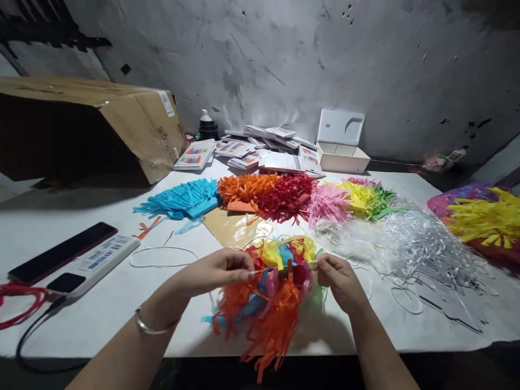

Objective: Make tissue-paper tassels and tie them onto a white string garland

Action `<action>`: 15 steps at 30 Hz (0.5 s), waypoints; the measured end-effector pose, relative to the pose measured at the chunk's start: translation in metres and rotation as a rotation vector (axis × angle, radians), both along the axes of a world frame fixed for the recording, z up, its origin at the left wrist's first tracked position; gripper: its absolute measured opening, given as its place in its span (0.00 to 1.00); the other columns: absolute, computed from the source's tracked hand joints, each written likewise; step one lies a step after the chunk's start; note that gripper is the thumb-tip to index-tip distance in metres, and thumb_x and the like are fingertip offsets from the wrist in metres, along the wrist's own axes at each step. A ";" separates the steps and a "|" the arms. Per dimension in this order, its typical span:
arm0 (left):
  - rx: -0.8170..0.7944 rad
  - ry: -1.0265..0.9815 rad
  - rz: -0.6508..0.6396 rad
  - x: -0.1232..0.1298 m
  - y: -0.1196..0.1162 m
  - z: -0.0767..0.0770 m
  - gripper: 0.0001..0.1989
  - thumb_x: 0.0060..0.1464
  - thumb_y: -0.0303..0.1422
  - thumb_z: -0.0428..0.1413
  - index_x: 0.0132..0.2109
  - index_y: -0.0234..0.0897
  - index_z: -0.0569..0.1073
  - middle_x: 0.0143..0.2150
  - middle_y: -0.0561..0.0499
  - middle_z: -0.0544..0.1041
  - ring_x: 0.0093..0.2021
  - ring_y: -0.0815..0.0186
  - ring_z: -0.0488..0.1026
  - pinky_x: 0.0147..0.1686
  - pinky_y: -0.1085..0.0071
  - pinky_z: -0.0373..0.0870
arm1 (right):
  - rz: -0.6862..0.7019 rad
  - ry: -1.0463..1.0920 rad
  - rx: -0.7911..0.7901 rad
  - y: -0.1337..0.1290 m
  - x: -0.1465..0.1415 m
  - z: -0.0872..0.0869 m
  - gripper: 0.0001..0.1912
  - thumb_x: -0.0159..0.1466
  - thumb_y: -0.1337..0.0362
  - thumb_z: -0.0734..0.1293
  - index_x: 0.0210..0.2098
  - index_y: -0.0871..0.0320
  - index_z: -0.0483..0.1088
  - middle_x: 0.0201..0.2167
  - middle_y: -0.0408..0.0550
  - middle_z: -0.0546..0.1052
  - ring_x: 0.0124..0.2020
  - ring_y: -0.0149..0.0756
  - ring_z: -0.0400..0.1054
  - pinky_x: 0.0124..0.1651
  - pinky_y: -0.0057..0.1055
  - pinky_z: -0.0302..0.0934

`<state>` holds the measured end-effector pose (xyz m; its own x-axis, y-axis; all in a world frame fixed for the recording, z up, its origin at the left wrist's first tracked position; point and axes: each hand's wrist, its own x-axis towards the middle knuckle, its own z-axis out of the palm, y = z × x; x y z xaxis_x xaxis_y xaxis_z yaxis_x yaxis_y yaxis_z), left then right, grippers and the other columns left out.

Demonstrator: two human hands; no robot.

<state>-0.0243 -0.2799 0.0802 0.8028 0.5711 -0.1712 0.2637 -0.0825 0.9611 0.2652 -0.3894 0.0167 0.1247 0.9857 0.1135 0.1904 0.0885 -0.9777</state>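
Note:
Between my two hands a thin white string [264, 270] is stretched, with orange, blue, pink, red and yellow paper tassels [280, 319] hanging from it over the table's front edge. My left hand [231, 269] pinches the string at the left end of the tassels, thumb against fingers. At their right end my right hand [333, 275] is closed on the string too. Some tassels are blurred. Just beyond lie bunches of fringed paper in blue [182, 199], orange [247, 192], red [288, 197], pink [329, 204] and yellow [359, 196].
A phone [65, 252] and a white power bank [97, 265] with cables lie left. Behind are a cardboard box [142, 130], flat packages [280, 161] and an open white box [343, 158]. Silver strands [426, 244] and a bundle with yellow fringe [487, 216] sit right.

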 end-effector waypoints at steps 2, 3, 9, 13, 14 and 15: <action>-0.099 -0.057 0.120 0.005 0.004 0.001 0.22 0.50 0.52 0.63 0.31 0.35 0.72 0.23 0.57 0.63 0.21 0.74 0.53 0.19 0.77 0.48 | -0.020 -0.050 0.043 0.015 0.002 0.014 0.21 0.68 0.47 0.63 0.31 0.58 0.73 0.18 0.38 0.63 0.20 0.29 0.56 0.25 0.26 0.52; -0.135 -0.085 0.192 0.008 0.006 0.001 0.23 0.49 0.52 0.63 0.31 0.35 0.71 0.21 0.59 0.61 0.20 0.75 0.50 0.18 0.77 0.45 | -0.026 -0.079 0.067 0.021 0.004 0.022 0.19 0.67 0.48 0.65 0.32 0.57 0.75 0.20 0.40 0.67 0.23 0.30 0.60 0.28 0.27 0.55; -0.269 -0.251 0.397 0.014 0.016 -0.008 0.26 0.43 0.52 0.68 0.34 0.36 0.68 0.19 0.64 0.51 0.19 0.78 0.41 0.18 0.78 0.36 | 0.037 -0.193 0.144 0.032 0.014 0.040 0.17 0.66 0.48 0.66 0.40 0.54 0.78 0.39 0.49 0.79 0.43 0.40 0.73 0.47 0.34 0.65; -0.248 -0.257 0.454 0.010 0.018 -0.017 0.28 0.41 0.53 0.69 0.32 0.35 0.67 0.20 0.63 0.53 0.19 0.78 0.43 0.18 0.79 0.37 | -0.059 -0.202 0.093 0.037 0.026 0.000 0.21 0.65 0.46 0.67 0.47 0.55 0.76 0.48 0.54 0.79 0.49 0.45 0.74 0.51 0.40 0.66; -0.249 -0.255 0.469 0.008 0.018 -0.020 0.28 0.40 0.54 0.69 0.31 0.35 0.67 0.20 0.63 0.54 0.19 0.78 0.43 0.18 0.79 0.37 | -0.077 -0.206 0.081 0.037 0.030 -0.010 0.22 0.64 0.45 0.67 0.47 0.55 0.75 0.47 0.55 0.79 0.48 0.46 0.74 0.51 0.41 0.66; -0.254 -0.254 0.484 0.006 0.018 -0.021 0.28 0.40 0.54 0.69 0.30 0.36 0.66 0.20 0.63 0.53 0.19 0.78 0.43 0.18 0.79 0.37 | -0.086 -0.210 0.069 0.036 0.033 -0.020 0.22 0.63 0.45 0.67 0.46 0.56 0.76 0.46 0.56 0.79 0.47 0.46 0.74 0.51 0.42 0.67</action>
<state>-0.0187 -0.2617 0.0588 0.4954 0.8484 -0.1866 -0.0267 0.2296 0.9729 0.2984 -0.3532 -0.0028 0.1747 0.9615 0.2123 0.3988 0.1281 -0.9080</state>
